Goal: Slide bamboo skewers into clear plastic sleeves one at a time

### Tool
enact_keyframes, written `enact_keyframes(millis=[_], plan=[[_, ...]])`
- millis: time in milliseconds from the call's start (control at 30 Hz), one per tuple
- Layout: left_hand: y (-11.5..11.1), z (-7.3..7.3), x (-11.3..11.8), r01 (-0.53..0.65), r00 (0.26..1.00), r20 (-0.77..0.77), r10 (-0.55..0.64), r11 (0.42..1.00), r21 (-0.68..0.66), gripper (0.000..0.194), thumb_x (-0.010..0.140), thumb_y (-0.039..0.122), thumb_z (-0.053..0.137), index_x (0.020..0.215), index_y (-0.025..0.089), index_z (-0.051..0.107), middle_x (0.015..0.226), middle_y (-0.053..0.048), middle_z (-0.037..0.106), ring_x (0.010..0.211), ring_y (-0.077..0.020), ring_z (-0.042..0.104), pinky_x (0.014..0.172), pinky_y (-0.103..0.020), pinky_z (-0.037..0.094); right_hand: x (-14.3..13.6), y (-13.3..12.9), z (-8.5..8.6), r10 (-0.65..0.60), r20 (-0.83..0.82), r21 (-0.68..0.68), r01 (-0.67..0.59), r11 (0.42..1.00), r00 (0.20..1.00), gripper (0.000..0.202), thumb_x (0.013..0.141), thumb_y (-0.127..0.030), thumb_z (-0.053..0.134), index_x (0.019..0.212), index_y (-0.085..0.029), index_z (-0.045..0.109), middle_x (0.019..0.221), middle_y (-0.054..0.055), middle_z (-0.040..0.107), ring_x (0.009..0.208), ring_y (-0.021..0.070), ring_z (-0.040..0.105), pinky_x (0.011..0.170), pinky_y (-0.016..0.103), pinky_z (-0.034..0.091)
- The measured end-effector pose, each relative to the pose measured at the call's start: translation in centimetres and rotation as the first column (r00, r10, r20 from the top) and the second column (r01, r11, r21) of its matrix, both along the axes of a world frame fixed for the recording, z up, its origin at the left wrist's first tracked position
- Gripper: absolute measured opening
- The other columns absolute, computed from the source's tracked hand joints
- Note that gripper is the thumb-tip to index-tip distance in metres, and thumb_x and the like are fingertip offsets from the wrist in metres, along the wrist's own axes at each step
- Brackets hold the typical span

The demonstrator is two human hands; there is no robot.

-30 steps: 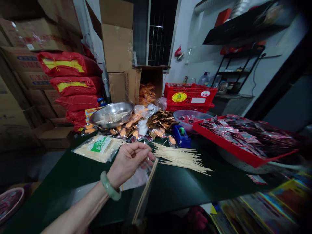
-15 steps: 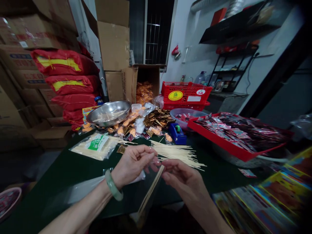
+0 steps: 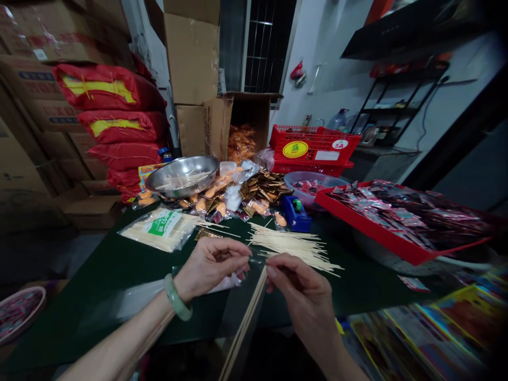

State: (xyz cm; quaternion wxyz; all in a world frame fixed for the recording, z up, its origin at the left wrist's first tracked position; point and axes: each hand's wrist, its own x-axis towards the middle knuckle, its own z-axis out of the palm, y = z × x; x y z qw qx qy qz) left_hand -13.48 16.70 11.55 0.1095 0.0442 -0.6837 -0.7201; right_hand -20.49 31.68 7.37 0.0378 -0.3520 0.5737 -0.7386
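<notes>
Between my hands hangs a long clear plastic bag (image 3: 235, 312) with a few thin wooden sticks (image 3: 248, 317) in it, slanting down toward me. My left hand (image 3: 214, 264), a pale green bangle on its wrist, pinches the left side of the bag's top edge. My right hand (image 3: 297, 286) pinches the right side, close to the sticks' upper ends. Just beyond my hands, a loose pile of wooden sticks (image 3: 289, 243) lies on the dark green table. Left of it rests a packet of sticks (image 3: 161, 228) with a green label. Flat clear bags (image 3: 143, 299) lie under my left forearm.
A steel bowl (image 3: 182, 177), small orange packets (image 3: 218, 188) and a blue tape dispenser (image 3: 297, 214) stand at the back. On the right is a red tray (image 3: 397, 246) heaped with sachets. Colourful printed packs (image 3: 428, 338) sit at the near right, and cartons (image 3: 32, 90) are stacked left.
My hands have drawn slightly apart, spreading the top of the bag between them. The sticks show more of their length below. The whole view has shifted a little.
</notes>
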Motion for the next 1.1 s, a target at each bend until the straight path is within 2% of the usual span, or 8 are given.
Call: enact_keyframes(millis=[233, 400, 567, 700, 833, 900, 1000, 1100], plan=[[-0.5, -0.5, -0.1, 0.064, 0.995, -0.080, -0.062, 0.998, 0.014, 0.023, 0.067, 0.032, 0.068, 0.067, 0.010, 0.065, 0.057, -0.003, 0.061, 0.051, -0.0105, 0.057, 0.051, -0.021, 0.045, -0.9, -0.4, -1.0, 0.213, -0.089, -0.105, -0.222, 0.969, 0.973, 0.023, 0.081, -0.008, 0.049, 0.087, -0.025, 0.064, 0.078, 0.001, 0.053, 0.062, 0.0109, 0.053, 0.054, 0.026, 0.044], [-0.5, -0.2, 0.0, 0.114, 0.993, -0.044, -0.112, 0.993, 0.036, 0.024, 0.068, 0.033, 0.067, 0.069, 0.009, 0.065, 0.057, -0.004, 0.060, 0.051, -0.0114, 0.056, 0.052, -0.022, 0.045, -0.9, -0.3, -1.0, 0.194, -0.100, -0.080, -0.202, 0.976, 0.976, 0.023, 0.083, -0.009, 0.047, 0.085, -0.025, 0.063, 0.081, 0.001, 0.052, 0.062, 0.0109, 0.053, 0.055, 0.026, 0.043], [-0.9, -0.4, 0.2, 0.135, 0.983, -0.114, -0.141, 0.989, -0.063, 0.017, 0.073, 0.025, 0.060, 0.073, 0.010, 0.068, 0.067, -0.006, 0.060, 0.059, -0.0127, 0.056, 0.058, -0.024, 0.045, -0.7, 0.0, -0.6, 0.151, -0.129, -0.037, -0.157, 0.987, 0.980, 0.020, 0.083, -0.010, 0.047, 0.082, -0.022, 0.063, 0.081, 0.002, 0.052, 0.061, 0.0105, 0.052, 0.054, 0.025, 0.042], [-1.0, -0.4, 0.3, 0.218, 0.967, -0.138, -0.215, 0.976, 0.004, 0.029, 0.077, 0.033, 0.052, 0.074, 0.009, 0.068, 0.072, -0.009, 0.059, 0.061, -0.0152, 0.056, 0.060, -0.028, 0.045, -0.8, 0.1, -0.5, 0.155, -0.125, -0.052, -0.163, 0.985, 0.980, 0.020, 0.085, -0.016, 0.044, 0.081, -0.019, 0.063, 0.079, 0.004, 0.053, 0.067, 0.0136, 0.053, 0.058, 0.028, 0.042], [-0.4, -0.1, 0.3, 0.081, 0.990, -0.108, -0.095, 0.988, -0.133, 0.028, 0.073, 0.035, 0.060, 0.063, 0.008, 0.065, 0.067, -0.006, 0.057, 0.057, -0.0115, 0.053, 0.055, -0.024, 0.044, -0.8, -0.5, -0.3, 0.102, -0.015, -0.077, -0.103, 0.992, 0.995, 0.003, 0.076, -0.018, 0.058, 0.074, -0.019, 0.057, 0.075, 0.001, 0.052, 0.063, 0.0116, 0.052, 0.055, 0.024, 0.043], [-0.1, 0.0, 0.3, 0.021, 0.993, -0.112, -0.040, 0.987, -0.160, 0.020, 0.066, 0.028, 0.067, 0.063, 0.009, 0.063, 0.070, -0.005, 0.057, 0.058, -0.0101, 0.052, 0.052, -0.021, 0.044, -0.8, -0.9, -0.2, 0.086, 0.100, -0.107, -0.075, 0.991, 0.991, 0.017, 0.070, -0.020, 0.065, 0.082, -0.021, 0.054, 0.073, -0.001, 0.051, 0.061, 0.0103, 0.051, 0.053, 0.022, 0.044], [0.0, -0.1, 0.1, 0.005, 0.994, -0.111, -0.018, 0.993, -0.119, 0.018, 0.062, 0.024, 0.071, 0.064, 0.009, 0.061, 0.070, -0.003, 0.056, 0.058, -0.0094, 0.053, 0.052, -0.020, 0.045, -1.1, -1.4, -0.1, 0.219, 0.208, -0.029, -0.218, 0.976, 0.953, 0.025, 0.069, -0.028, 0.065, 0.090, -0.021, 0.053, 0.068, -0.002, 0.052, 0.056, 0.0100, 0.049, 0.047, 0.021, 0.041], [-0.1, -0.2, -0.1, -0.006, 0.998, -0.069, 0.005, 1.000, -0.009, 0.026, 0.059, 0.024, 0.074, 0.077, 0.010, 0.059, 0.064, 0.000, 0.056, 0.052, -0.0085, 0.053, 0.050, -0.020, 0.045, -1.3, -1.7, -0.4, 0.322, 0.170, 0.125, -0.344, 0.931, 0.932, 0.023, 0.074, -0.036, 0.059, 0.061, -0.016, 0.054, 0.052, -0.003, 0.047, 0.046, 0.0082, 0.043, 0.042, 0.020, 0.036]])
